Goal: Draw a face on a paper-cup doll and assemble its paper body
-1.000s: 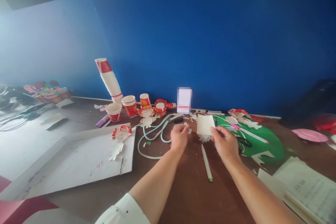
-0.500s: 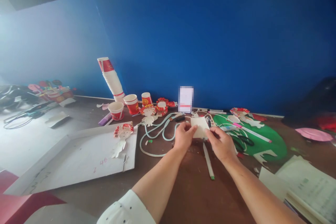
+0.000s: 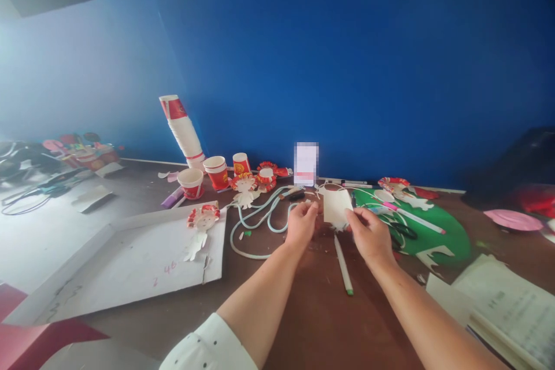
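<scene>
Between the thumb and fingers of my right hand [image 3: 370, 237] is a small white piece of paper [image 3: 337, 208], raised above the table and gripped at its lower right edge. My left hand [image 3: 301, 224] is just left of the paper, apart from it, with thumb and fingers drawn together and nothing visible in them. Below the paper a white marker with a green tip [image 3: 344, 266] lies on the brown table. Behind my left hand runs a looped pale cable [image 3: 255, 224].
Red-and-white paper cups [image 3: 191, 184] and a leaning cup stack [image 3: 184, 133] stand at the back left. A white board [image 3: 130, 260] bears a paper figure [image 3: 203, 218]. Right lie a green sheet [image 3: 451, 237], black-handled scissors [image 3: 405, 230], a pink marker [image 3: 416, 218] and an open notebook [image 3: 507, 300].
My left hand has let go of the paper and moved slightly left of it. The paper has shifted a little to the right, now in my right hand alone.
</scene>
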### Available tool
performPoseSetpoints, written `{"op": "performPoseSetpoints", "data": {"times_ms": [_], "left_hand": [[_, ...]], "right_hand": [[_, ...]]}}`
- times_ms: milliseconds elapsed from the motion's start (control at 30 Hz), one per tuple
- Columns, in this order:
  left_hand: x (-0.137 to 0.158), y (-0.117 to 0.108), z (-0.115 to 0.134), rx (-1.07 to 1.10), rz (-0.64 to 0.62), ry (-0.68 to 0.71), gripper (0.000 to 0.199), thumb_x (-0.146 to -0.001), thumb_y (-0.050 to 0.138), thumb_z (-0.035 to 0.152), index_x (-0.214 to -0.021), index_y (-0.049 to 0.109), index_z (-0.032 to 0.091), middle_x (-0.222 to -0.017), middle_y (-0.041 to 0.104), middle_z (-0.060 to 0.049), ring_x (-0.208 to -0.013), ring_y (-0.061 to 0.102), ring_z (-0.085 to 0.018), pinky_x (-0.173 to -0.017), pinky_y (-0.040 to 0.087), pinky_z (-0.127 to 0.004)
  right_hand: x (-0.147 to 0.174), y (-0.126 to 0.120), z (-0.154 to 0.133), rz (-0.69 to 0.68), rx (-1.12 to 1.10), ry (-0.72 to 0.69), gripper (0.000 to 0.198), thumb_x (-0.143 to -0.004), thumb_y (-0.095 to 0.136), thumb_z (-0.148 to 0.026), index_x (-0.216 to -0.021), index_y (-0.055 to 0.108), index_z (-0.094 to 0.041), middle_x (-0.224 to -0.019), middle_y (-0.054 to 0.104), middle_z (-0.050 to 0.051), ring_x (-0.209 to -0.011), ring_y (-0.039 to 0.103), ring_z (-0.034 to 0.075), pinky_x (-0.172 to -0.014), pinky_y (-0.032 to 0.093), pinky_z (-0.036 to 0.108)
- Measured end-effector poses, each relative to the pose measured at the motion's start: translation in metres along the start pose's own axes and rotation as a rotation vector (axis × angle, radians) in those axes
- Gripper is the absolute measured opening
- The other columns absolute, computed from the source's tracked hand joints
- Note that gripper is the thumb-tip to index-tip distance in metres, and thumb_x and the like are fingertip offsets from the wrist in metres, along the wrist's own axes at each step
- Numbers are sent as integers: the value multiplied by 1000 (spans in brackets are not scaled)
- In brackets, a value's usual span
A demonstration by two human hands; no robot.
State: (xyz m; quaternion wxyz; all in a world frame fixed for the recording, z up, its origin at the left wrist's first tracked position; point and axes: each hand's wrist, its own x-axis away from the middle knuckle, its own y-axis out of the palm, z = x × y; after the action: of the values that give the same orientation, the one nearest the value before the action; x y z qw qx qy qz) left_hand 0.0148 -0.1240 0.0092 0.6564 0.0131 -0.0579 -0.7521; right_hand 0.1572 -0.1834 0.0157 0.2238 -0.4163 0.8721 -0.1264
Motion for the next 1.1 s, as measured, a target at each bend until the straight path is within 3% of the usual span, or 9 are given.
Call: {"op": "performPoseSetpoints", "data": {"times_ms": [133,400,733,933,1100], "left_hand": [[1,1,1,25,-73,13,21,-76,70,35,-74,65,15,-60,59,1,-44,48,-8,-44,37,-20],[-1,2,-1,77,-31,-26,16,-76,69,29,-70,64,15,-57,58,2,-45,48,-7,-46,37,-19],[-1,2,-2,74,-46,-56,28,-70,77,41,-72,68,15,-59,60,-1,-49,51,-9,-47,40,-19],[0,3,-3,97,-105,-94,19,-77,71,32,-85,73,14,-64,64,-2,-48,53,-8,-48,42,-19],[0,4,-5,147,-161,-83,14,-76,70,20,-88,74,13,-69,67,-4,-59,59,-10,-52,47,-19]], "right_hand": [[0,1,0,-10,9,-21,41,-74,57,-61,-72,66,-21,-53,63,2,-52,56,19,-57,41,30],[-3,-4,0,-10,9,-14,51,-79,50,-68,-80,68,-20,-58,65,3,-56,58,19,-60,42,30],[-2,-3,2,-21,85,-81,46,-78,51,-64,-72,66,-21,-53,62,2,-53,56,19,-60,41,30],[-1,-3,-1,47,104,-86,44,-79,51,-61,-72,66,-20,-57,65,4,-57,58,20,-63,41,31],[-1,-3,-2,59,102,-89,42,-79,50,-59,-72,65,-20,-60,66,5,-59,59,21,-65,42,31]]}}
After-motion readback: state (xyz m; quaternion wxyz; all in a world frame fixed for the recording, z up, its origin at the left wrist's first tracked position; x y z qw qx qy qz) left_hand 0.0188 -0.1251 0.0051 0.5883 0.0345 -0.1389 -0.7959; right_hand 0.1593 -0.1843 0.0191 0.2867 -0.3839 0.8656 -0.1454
